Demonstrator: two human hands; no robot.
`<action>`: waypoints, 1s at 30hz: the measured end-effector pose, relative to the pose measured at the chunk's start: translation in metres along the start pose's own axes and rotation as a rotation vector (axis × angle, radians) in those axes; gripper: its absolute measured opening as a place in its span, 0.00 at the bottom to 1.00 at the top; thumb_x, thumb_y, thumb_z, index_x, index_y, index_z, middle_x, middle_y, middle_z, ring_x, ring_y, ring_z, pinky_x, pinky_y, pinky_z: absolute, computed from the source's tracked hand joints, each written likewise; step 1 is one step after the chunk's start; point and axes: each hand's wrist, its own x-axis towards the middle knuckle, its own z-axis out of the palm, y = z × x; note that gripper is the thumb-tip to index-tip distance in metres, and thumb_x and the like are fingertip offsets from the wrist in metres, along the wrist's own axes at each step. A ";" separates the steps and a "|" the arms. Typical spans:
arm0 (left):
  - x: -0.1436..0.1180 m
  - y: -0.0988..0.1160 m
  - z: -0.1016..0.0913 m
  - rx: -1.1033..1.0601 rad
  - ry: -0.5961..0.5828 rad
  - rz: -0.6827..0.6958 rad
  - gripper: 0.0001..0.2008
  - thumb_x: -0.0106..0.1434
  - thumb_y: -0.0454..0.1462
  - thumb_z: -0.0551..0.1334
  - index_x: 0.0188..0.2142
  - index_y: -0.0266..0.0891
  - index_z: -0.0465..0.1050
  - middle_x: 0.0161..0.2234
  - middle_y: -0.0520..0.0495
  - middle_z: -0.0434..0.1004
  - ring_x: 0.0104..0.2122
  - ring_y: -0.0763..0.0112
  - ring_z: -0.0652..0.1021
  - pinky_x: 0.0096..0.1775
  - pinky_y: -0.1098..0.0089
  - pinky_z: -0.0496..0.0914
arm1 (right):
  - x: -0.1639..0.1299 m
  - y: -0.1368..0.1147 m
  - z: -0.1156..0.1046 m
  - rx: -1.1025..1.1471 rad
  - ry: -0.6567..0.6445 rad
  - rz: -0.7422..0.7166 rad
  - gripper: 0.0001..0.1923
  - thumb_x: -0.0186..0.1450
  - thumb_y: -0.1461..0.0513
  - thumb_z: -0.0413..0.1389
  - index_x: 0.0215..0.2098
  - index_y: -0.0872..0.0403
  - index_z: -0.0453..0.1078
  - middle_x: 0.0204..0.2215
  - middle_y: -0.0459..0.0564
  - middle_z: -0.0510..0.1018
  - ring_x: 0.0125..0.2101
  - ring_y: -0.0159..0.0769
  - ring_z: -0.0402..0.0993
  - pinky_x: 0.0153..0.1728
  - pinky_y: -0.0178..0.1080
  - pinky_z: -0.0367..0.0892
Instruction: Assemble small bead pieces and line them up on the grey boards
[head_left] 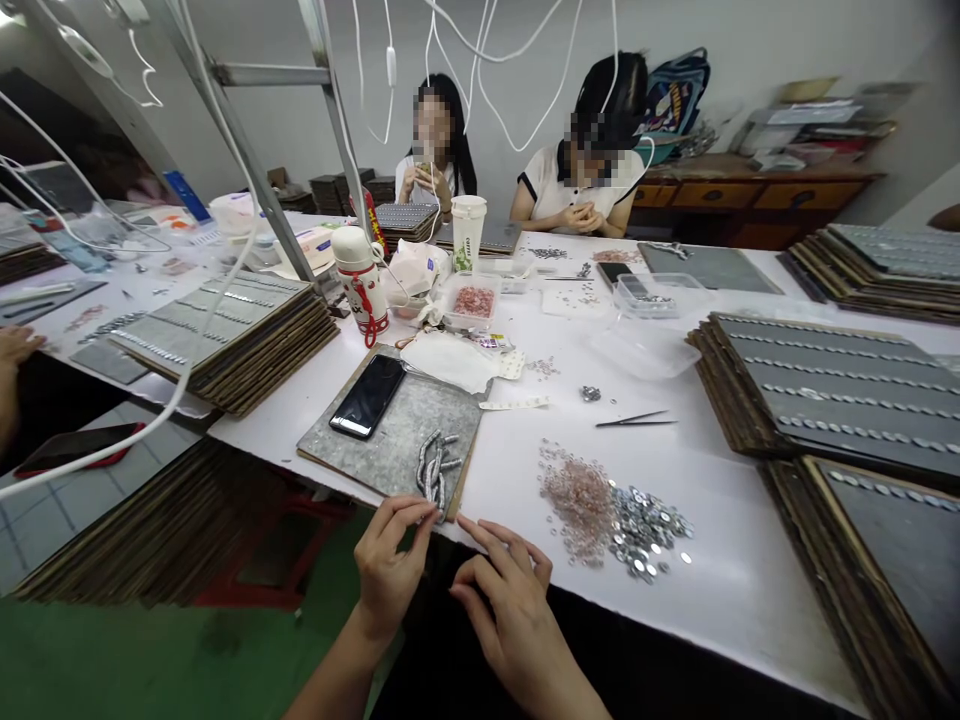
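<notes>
My left hand (391,560) is at the near edge of a grey board (390,455), its thumb and fingertips drawn together in a pinch. Whatever lies between those fingertips is too small to make out. Just beyond them, several silver stacks of small discs (435,465) lie on the board, shaped like short rods. To the right, my right hand (514,590) has its fingers stretched out and apart, with nothing visible in them. A black phone (367,397) rests on the same board. Right of the hands is a pile of small clear-pink rings (576,500) touching loose silver discs (649,530).
Tweezers (636,419) lie behind the piles. Stacked boards with rows of discs stand at right (832,385) and left (217,320). A bottle (360,280), a paper cup (468,235) and plastic boxes (472,300) stand farther back. Two people sit opposite; white cables (517,60) hang overhead.
</notes>
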 end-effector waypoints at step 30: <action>-0.006 -0.016 -0.009 -0.022 0.001 0.151 0.12 0.56 0.24 0.67 0.37 0.39 0.76 0.33 0.48 0.80 0.35 0.68 0.79 0.40 0.66 0.75 | -0.083 0.054 -0.025 -0.145 0.358 0.193 0.09 0.68 0.56 0.51 0.33 0.48 0.70 0.43 0.48 0.76 0.45 0.43 0.67 0.43 0.44 0.54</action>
